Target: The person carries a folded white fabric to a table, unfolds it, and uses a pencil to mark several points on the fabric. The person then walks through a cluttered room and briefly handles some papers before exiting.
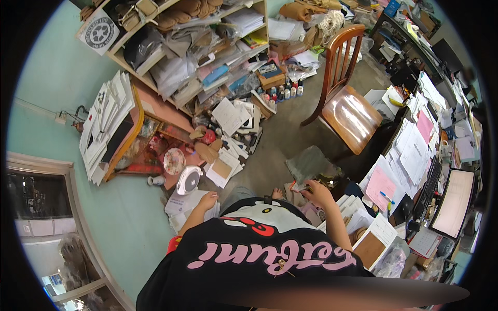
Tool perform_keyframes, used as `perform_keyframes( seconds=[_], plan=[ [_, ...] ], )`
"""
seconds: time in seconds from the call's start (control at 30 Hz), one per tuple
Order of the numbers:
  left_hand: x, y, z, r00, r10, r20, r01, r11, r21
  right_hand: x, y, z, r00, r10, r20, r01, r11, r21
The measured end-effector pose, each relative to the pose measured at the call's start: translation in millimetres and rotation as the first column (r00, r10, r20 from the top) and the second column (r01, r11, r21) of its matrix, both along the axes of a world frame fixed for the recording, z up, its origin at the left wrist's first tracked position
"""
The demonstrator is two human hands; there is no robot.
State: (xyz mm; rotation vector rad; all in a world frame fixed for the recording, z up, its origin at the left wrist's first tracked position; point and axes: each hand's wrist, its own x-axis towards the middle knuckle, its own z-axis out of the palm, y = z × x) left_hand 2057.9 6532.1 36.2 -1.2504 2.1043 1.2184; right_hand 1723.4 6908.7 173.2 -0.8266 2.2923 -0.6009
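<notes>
The left hand [209, 200] has curled fingers, whether grasping I cannot tell, while farther right, over the floor [276, 151], a small packet [296, 186], likely light, soft, slippery and best held by one edge, seems pinched in the right hand's [318, 195] fingers.

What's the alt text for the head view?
Fisheye view down on a person in a black top, right hand at a small item too unclear to identify beside a gray-green bag, left hand near a white device with a round gray face. Around them: a glossy wooden chair, packed shelves, and loose papers by a computer screen.
</notes>
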Motion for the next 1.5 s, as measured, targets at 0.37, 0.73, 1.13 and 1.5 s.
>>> perform_keyframes(
  seconds=[0.37,0.73,1.13,1.5],
  plan=[
    [61.7,-41.5,-43.7,0.985,-0.168,0.031,0.168,0.986,0.002,1.5,-57.9,-33.8,0.994,0.105,0.013,-0.106,0.976,0.188],
    [22.3,-128.7,-62.3,1.0,0.003,-0.02,0.0,0.986,0.167,66.6,-140.1,-158.4,0.868,-0.353,0.349,0.27,0.926,0.264],
    [-60.8,-121.0,-231.3,0.992,0.07,0.105,-0.098,0.95,0.297,102.4,-261.6,-344.6,0.962,0.062,0.267,-0.227,0.727,0.649],
    [-151.9,-144.1,-399.3,0.972,0.0,0.237,0.017,0.997,-0.073,149.1,-270.1,-512.1,0.758,-0.156,0.634,-0.082,0.941,0.329]
  ],
)
